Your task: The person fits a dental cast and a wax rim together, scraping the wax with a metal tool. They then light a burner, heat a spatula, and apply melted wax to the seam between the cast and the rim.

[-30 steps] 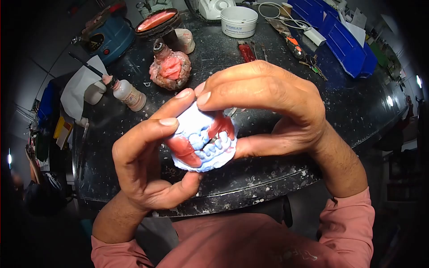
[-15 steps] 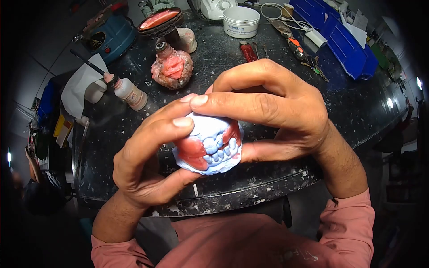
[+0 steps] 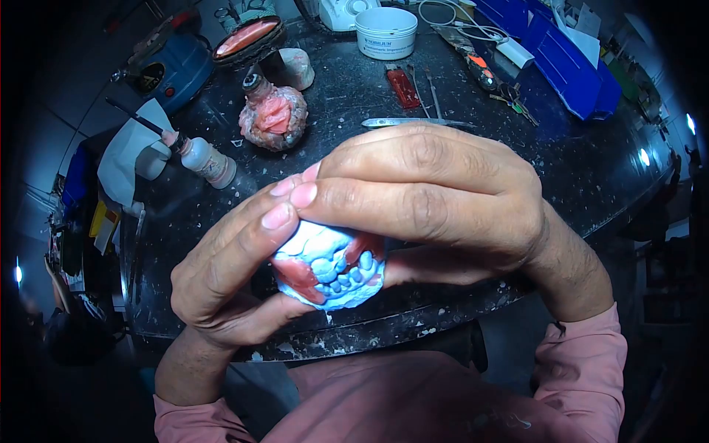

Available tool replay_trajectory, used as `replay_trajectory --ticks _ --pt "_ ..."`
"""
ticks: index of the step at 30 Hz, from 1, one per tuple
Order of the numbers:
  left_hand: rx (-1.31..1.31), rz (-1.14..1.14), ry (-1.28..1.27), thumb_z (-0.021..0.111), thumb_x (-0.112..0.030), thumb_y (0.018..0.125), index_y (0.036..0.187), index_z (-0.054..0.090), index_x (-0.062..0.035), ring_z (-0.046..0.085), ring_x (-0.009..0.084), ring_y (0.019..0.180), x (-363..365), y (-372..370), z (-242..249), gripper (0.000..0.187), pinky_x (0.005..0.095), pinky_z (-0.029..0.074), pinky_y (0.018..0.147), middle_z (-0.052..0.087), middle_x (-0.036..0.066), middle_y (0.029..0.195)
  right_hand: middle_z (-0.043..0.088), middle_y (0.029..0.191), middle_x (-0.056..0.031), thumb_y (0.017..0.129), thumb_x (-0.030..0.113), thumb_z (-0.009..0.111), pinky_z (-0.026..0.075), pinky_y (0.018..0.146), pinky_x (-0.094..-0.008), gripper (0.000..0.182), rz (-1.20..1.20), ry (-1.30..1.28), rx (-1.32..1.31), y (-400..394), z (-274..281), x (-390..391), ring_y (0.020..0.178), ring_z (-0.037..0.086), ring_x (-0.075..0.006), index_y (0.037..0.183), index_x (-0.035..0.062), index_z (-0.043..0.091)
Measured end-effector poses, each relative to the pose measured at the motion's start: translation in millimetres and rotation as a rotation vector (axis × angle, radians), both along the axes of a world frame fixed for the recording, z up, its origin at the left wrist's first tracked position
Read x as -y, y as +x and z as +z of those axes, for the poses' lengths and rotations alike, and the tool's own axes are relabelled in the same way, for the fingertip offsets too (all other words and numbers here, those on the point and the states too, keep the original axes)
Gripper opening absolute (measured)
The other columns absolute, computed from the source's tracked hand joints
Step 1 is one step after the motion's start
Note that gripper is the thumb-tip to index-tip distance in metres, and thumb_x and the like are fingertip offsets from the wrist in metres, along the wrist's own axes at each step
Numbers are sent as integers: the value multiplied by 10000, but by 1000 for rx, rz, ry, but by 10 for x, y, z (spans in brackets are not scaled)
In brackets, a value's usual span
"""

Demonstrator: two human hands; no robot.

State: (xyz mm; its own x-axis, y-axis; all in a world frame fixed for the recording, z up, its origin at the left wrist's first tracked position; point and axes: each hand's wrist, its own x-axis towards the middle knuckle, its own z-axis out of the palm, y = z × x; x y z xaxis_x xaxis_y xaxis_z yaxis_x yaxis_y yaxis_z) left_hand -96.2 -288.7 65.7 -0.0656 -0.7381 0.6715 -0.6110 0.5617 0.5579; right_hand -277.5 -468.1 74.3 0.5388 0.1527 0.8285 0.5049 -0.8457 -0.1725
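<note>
Between my two hands is a pale blue plaster dental model [image 3: 332, 269], its upper and lower teeth meeting, with red wax [image 3: 298, 277] on both sides. My left hand [image 3: 233, 258] grips it from the left, thumb under the base and fingers over the top. From the right, my right hand [image 3: 443, 199] closes on it too, its fingers laid across the top and its thumb at the lower right side. The fingertips of both hands meet above the model and cover most of its upper surface.
Across the dark worktable [image 3: 332, 111] stand a wax-coated burner [image 3: 273, 114], a bottle with a brush [image 3: 208, 161], a white tub [image 3: 385, 33], a red lighter [image 3: 401, 86], a metal tool [image 3: 417, 122], keys [image 3: 515, 100] and blue trays [image 3: 565, 63].
Both hands have moved slightly down and left in view with the dental model. My right fingers have come closer together over its top. The metal tool behind them now shows.
</note>
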Motion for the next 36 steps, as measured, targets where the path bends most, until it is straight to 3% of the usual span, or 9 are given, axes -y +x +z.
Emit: replay_trajectory --ticks 5,7,23,28,31,36 --pt "-55 -6 -1 882 -199 729 1269 613 47 636 410 1172 -11 -6 -21 651 462 515 999 635 315 1224 671 1095 -153 854 276 716 589 813 -378 463 12 -5 29 7 4 -24 949 696 -297 1227 9 659" --pt "-53 -10 6 882 -202 729 1268 613 46 637 408 1171 -6 -4 -8 652 462 515 999 637 315 1220 714 1068 -138 799 160 790 606 835 -373 396 -18 27 47 4 33 -64 963 714 -264 1145 -16 708" --pt "-100 -37 2 883 -111 696 1250 623 52 648 374 1165 38 -39 -23 634 446 526 1008 668 241 1215 714 1066 -155 807 240 789 599 860 -399 447 -6 12 -44 -43 90 -37 972 714 -283 1144 -38 697" --pt "-46 -30 -51 891 -102 678 1242 633 48 657 345 1159 103 -26 36 638 428 532 999 677 220 1208 689 1149 -166 812 261 787 586 891 -394 503 -8 2 -100 -29 100 -6 1018 699 -273 1199 -38 667" --pt "-36 21 -122 896 -102 671 1237 640 43 671 321 1131 124 -25 26 638 411 540 975 682 204 1202 666 1195 -194 818 227 796 541 960 -415 546 10 79 -260 -60 141 41 1111 663 -299 1262 -42 628" --pt "111 87 -158 907 -117 661 1235 623 44 645 322 1151 118 37 28 660 404 517 977 650 226 1230 650 1221 -186 782 96 770 544 956 -391 522 0 88 -146 7 10 52 1128 655 -306 1271 8 612"
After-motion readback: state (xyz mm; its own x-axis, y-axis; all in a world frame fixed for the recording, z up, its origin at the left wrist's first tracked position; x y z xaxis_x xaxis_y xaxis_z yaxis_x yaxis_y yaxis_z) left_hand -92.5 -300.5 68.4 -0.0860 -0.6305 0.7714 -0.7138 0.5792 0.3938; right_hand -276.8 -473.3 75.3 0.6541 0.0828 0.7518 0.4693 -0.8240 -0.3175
